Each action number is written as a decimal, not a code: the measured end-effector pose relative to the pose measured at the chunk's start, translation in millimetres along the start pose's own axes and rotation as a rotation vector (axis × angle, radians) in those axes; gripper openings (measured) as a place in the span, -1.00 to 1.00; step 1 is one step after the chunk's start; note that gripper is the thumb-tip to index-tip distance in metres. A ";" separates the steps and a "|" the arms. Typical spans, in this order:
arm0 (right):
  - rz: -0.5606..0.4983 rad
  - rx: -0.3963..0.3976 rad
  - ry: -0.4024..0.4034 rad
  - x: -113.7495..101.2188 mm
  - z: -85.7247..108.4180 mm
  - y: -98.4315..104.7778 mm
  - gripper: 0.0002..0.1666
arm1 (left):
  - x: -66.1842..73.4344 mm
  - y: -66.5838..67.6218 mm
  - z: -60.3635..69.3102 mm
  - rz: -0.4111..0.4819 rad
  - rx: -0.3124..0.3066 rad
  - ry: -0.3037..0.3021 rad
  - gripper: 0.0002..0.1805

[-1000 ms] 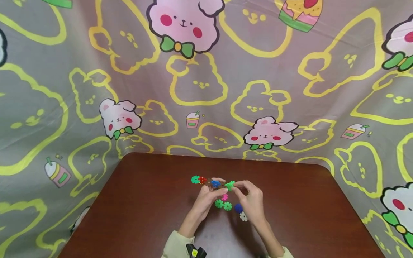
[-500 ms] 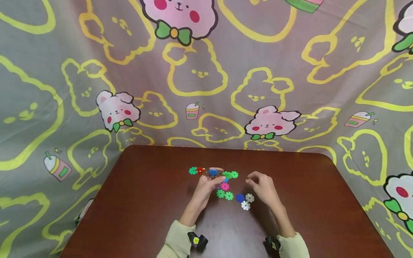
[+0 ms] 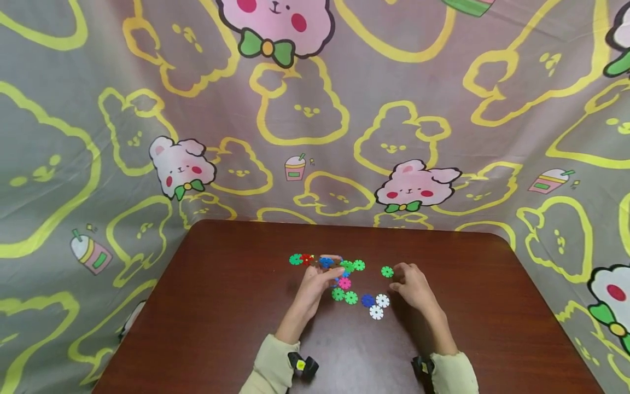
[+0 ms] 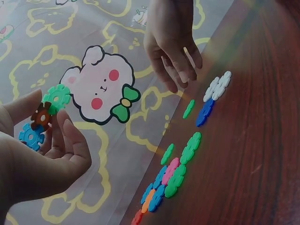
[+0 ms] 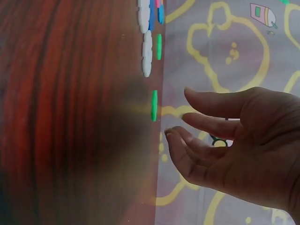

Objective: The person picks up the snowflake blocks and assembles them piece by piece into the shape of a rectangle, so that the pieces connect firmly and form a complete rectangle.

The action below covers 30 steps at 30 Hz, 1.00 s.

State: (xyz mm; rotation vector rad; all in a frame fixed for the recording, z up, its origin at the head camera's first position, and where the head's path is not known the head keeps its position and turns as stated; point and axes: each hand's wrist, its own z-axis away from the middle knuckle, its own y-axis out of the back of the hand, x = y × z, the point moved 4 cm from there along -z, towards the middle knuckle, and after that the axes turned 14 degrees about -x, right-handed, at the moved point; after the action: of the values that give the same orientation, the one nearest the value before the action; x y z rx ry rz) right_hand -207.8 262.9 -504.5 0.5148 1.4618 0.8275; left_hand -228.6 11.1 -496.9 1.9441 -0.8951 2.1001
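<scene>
My left hand (image 3: 309, 290) holds a chain of notched plastic discs above the table; in the left wrist view a green disc (image 4: 56, 97), a brown disc (image 4: 42, 116) and a blue disc (image 4: 32, 137) are joined, held by the thumb and fingers. Toward the left of the head view the chain continues with a red disc (image 3: 307, 259) and a green end disc (image 3: 296, 259). My right hand (image 3: 418, 288) is relaxed and holds nothing, its fingertips beside a lone green disc (image 3: 387, 271). The right wrist view shows that green disc (image 5: 154, 105) left of the loosely bent fingers.
On the table (image 3: 221, 306) lie two white discs (image 3: 376, 312), a dark blue disc (image 3: 367, 300), a pink disc (image 3: 344, 283) and several green discs (image 3: 351, 297). Blue, orange (image 4: 149, 200) and red discs lie near them. A patterned cloth (image 3: 315, 180) stands behind the table.
My right hand has left the held chain and moved right. A green disc now shows by its fingertips, apart from the others. The left hand keeps its hold on the chain.
</scene>
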 end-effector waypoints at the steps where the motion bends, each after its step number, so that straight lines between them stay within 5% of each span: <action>1: 0.018 -0.006 0.008 0.5 -0.5 -0.6 -0.52 | 0.1 -0.1 -0.3 -0.001 -0.001 0.001 -0.57; 5: 0.131 -0.083 0.060 1.7 -2.6 -6.1 -0.44 | 0.5 -0.3 -0.4 0.004 -0.002 0.003 -0.57; 9: 0.202 -0.160 0.100 2.2 -3.1 -11.2 -0.57 | 0.8 -0.7 0.3 0.014 -0.005 0.002 -0.55; 14: 0.156 -0.108 0.120 2.4 -4.4 -9.3 -0.88 | 0.5 0.0 0.5 0.020 -0.004 0.005 -0.53; 19: 0.140 -0.152 0.074 6.1 -3.2 -13.0 -0.67 | 0.4 0.2 1.9 0.022 -0.003 0.009 -0.56; 26: 0.114 -0.189 -0.006 10.0 -3.0 -14.3 -0.63 | 2.4 0.0 2.8 0.021 -0.001 0.000 -0.65; 30: -0.048 -0.129 0.011 6.8 -2.2 -7.0 -0.71 | 1.4 -1.2 2.5 0.035 -0.015 0.001 -0.65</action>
State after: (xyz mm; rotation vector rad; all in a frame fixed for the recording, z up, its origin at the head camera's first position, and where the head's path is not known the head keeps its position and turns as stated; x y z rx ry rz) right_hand -209.4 263.2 -514.4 0.3775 1.4150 0.8809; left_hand -226.0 10.4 -495.2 1.9342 -0.9491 2.1064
